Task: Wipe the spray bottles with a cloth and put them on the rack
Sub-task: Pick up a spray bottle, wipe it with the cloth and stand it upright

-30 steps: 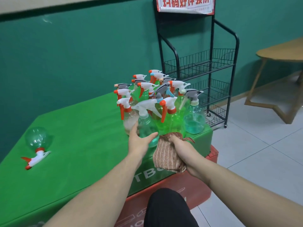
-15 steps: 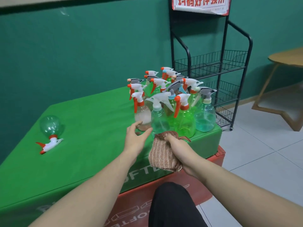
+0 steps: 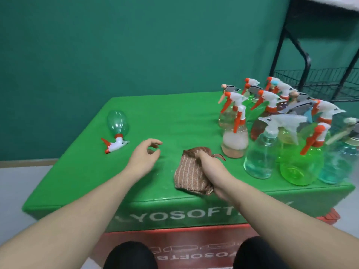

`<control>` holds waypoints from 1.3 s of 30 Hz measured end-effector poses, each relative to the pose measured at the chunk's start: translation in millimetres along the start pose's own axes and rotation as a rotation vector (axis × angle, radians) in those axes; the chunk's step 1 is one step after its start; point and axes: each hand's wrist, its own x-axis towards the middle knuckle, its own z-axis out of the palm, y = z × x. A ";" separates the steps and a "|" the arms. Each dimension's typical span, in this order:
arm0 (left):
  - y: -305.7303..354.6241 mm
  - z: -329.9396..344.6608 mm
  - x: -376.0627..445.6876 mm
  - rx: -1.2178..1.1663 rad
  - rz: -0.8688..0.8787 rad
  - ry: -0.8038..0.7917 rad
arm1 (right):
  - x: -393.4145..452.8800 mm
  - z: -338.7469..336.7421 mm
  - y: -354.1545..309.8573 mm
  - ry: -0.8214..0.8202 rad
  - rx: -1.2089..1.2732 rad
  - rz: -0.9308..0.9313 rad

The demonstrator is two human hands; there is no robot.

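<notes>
The person's right hand [image 3: 210, 169] has its fingers curled round a brown striped cloth [image 3: 189, 176], bunched up and pressed against the green counter [image 3: 174, 121] near its front edge. The left hand [image 3: 143, 159] hovers just at nine o'clock of the cloth, holding nothing, its fingers loosely bent with the thumb and forefinger apart. Further toward ten o'clock from that hand, a lone green spray bottle [image 3: 117, 124] lies on its side, its white and orange trigger head pointing back toward the person. At two to three o'clock of the cloth stands a tight cluster of upright spray bottles [image 3: 272, 121] with orange, white and grey trigger heads; nearest the cloth is a clear one with a cloudy, pinkish base [image 3: 235, 143], and beside it a pale teal one [image 3: 259, 158] and a bright green one [image 3: 300, 166]. Behind the cluster, at the far right, a black wire rack [image 3: 318, 82] stands against the teal wall. The counter's front face carries white lettering, and the person's dark knees show at the bottom.
</notes>
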 end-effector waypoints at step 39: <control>-29.1 -100.4 69.0 1.087 0.377 -0.358 | 76.0 69.8 -27.8 -0.019 0.059 -0.035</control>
